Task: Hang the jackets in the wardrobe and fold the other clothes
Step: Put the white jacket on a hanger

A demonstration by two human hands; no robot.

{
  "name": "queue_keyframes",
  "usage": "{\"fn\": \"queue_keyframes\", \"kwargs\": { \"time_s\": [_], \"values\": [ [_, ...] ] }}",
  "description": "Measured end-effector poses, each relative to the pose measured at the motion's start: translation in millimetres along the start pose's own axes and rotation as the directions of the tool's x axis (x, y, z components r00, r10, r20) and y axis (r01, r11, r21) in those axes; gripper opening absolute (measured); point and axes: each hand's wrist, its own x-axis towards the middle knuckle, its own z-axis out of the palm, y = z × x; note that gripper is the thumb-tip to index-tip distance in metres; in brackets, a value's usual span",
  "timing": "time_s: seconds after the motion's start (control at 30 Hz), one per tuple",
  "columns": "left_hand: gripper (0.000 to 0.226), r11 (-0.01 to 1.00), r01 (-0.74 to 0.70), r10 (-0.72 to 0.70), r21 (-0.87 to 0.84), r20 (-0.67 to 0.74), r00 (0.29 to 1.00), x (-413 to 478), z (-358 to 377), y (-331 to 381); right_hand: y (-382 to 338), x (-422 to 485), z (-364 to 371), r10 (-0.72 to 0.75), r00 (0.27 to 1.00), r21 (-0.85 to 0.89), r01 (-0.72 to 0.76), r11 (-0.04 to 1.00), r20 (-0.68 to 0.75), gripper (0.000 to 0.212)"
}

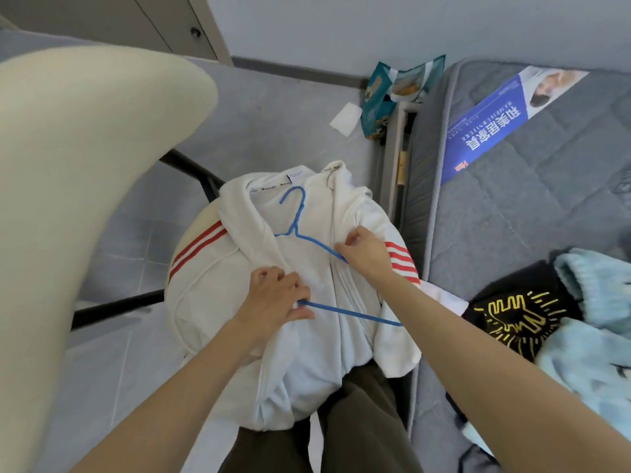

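Close on the left rises the cream chair back (85,165), filling that side of the view. Across on the right lies a grey bed mattress (512,216), with a pale blue fleecy garment (597,353) and a black shirt (512,319) with a yellow print heaped at its near edge. Between them a white jacket (205,302) with red stripes on its sleeves is spread front-open over the round chair seat (198,230), its hem hanging over the person's lap. The left hand (273,298) is curled, pinching the lower bar of a blue wire hanger (295,213) that lies inside the jacket. The right hand (363,249) pinches the jacket's right front panel over the hanger's sloping arm; it may hold the wire too.
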Motion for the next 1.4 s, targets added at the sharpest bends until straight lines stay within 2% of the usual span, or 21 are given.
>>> {"fn": "queue_keyframes", "kwargs": {
  "time_s": [0.1, 0.17, 0.27, 0.33, 0.4, 0.47, 0.57, 0.67, 0.77, 0.83, 0.93, 0.97, 1.07, 1.17, 1.23, 1.27, 1.33, 1.4],
  "values": [
    [0.027, 0.992, 0.003, -0.001, 0.130, -0.016, 1.000, 1, 0, -2, 2, -4, -7, -0.004, 1.000, 0.004, 0.004, 1.000, -0.031, 0.018],
    [0.025, 0.994, 0.004, -0.012, 0.105, 0.077, 0.997, 2, -8, 0, 5, -11, -20, -0.012, 0.994, 0.017, 0.014, 1.000, -0.105, 0.019],
    [0.040, 0.985, 0.163, -0.173, 0.058, 0.279, 0.945, 9, -16, 0, 12, -22, -53, 0.083, 0.958, 0.227, -0.020, 0.974, -0.273, 0.016],
    [0.039, 0.966, 0.257, -0.248, -0.002, 0.259, 0.934, 18, -25, 3, 19, -33, -73, 0.141, 0.931, 0.301, -0.035, 0.953, -0.338, 0.014],
    [0.033, 0.936, 0.346, -0.319, -0.073, 0.246, 0.915, 30, -35, 6, 26, -47, -86, 0.133, 0.921, 0.296, -0.020, 0.955, -0.365, 0.006],
    [0.029, 0.903, 0.417, -0.385, -0.106, 0.230, 0.894, 42, -42, 9, 28, -62, -92, 0.094, 0.921, 0.258, 0.008, 0.966, -0.378, 0.006],
    [0.026, 0.887, 0.460, -0.444, -0.035, 0.209, 0.871, 62, -46, 9, 25, -78, -97, 0.009, 0.922, 0.238, 0.091, 0.967, -0.387, 0.006],
    [0.024, 0.887, 0.460, -0.456, 0.032, 0.198, 0.867, 84, -43, 9, 8, -89, -97, -0.129, 0.904, 0.291, 0.262, 0.920, -0.407, 0.004],
    [0.025, 0.917, 0.393, -0.398, 0.064, 0.201, 0.895, 97, -36, 9, -14, -92, -91, -0.287, 0.866, 0.306, 0.426, 0.852, -0.409, 0.009],
    [0.026, 0.931, 0.356, -0.366, 0.086, 0.219, 0.904, 95, -30, 7, -22, -82, -93, -0.216, 0.857, 0.363, 0.409, 0.837, -0.468, 0.011],
    [0.027, 0.920, 0.378, -0.393, 0.107, 0.230, 0.890, 84, -20, -2, -22, -57, -106, 0.096, 0.843, 0.551, 0.255, 0.795, -0.529, 0.009],
    [0.027, 0.917, 0.384, -0.399, 0.107, 0.232, 0.887, 81, -17, -4, -20, -51, -110, 0.155, 0.835, 0.578, 0.219, 0.786, -0.527, 0.009],
    [0.025, 0.915, 0.374, -0.402, 0.150, 0.256, 0.879, 78, -13, -9, -18, -46, -117, 0.193, 0.834, 0.608, 0.199, 0.768, -0.517, 0.011],
    [0.023, 0.904, 0.396, -0.426, 0.159, 0.274, 0.862, 77, -9, -9, -28, -46, -124, 0.184, 0.904, 0.749, 0.190, 0.635, -0.385, 0.019],
    [0.023, 0.891, 0.443, -0.452, 0.098, 0.269, 0.850, 81, -10, -6, -41, -49, -119, 0.082, 0.980, 0.815, 0.105, 0.569, -0.184, 0.020],
    [0.024, 0.881, 0.473, -0.464, 0.027, 0.251, 0.849, 83, -10, -4, -47, -52, -111, 0.024, 0.998, 0.830, 0.041, 0.557, -0.066, 0.019],
    [0.025, 0.829, 0.515, -0.485, -0.216, 0.179, 0.856, 85, -10, -2, -57, -61, -87, -0.057, 0.985, 0.855, -0.113, 0.506, 0.165, 0.014],
    [0.024, 0.686, 0.497, -0.526, -0.531, 0.109, 0.843, 76, -8, -4, -58, -67, -64, -0.050, 0.952, 0.846, -0.244, 0.475, 0.303, 0.009]
  ]
}}
